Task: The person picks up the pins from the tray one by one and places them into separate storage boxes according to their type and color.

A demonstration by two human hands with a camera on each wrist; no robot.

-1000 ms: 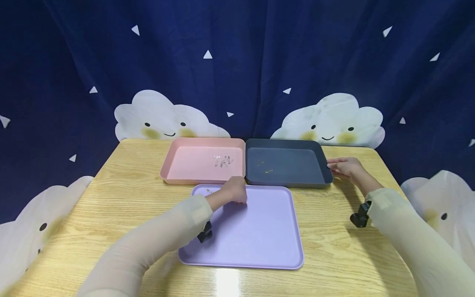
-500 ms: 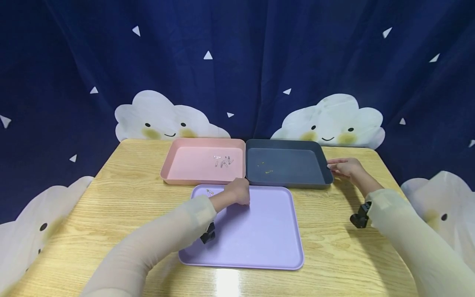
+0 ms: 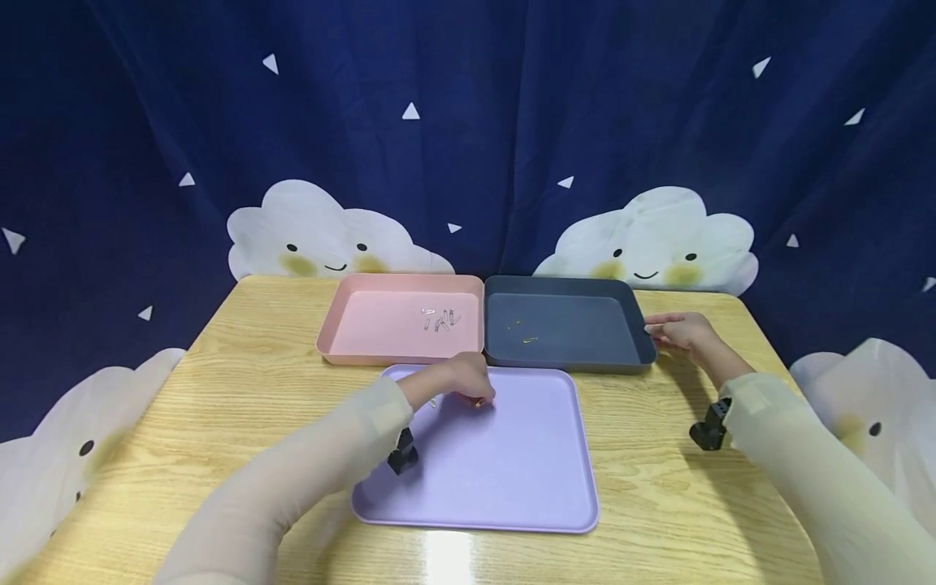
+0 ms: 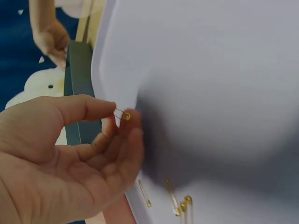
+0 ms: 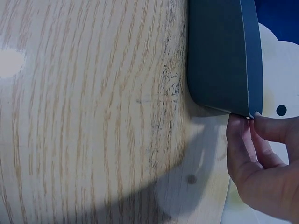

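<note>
My left hand (image 3: 468,375), over the lavender tray (image 3: 512,471), pinches a gold safety pin (image 4: 126,115) between thumb and fingertips. Its coiled end sticks out past the fingers. Below the hand in the left wrist view, several more gold safety pins (image 4: 145,194) lie on the lavender tray; in the head view the hand and sleeve mostly cover them. My right hand (image 3: 680,329) holds the right end of the dark blue-grey tray (image 3: 578,357), thumb and fingertips at its rim (image 5: 246,70). A few small gold safety pins (image 3: 530,340) lie inside that tray.
A pink tray (image 3: 366,357) stands side by side with the dark tray, holding several silver safety pins (image 3: 444,322). Both sit at the back of the wooden table (image 3: 256,390), before a dark blue curtain (image 3: 468,138) with white clouds. The lavender tray lies in front of them.
My left hand shifted slightly right, then turned a little, and a gold safety pin now shows at its fingertips. The right hand and the trays have stayed in place.
</note>
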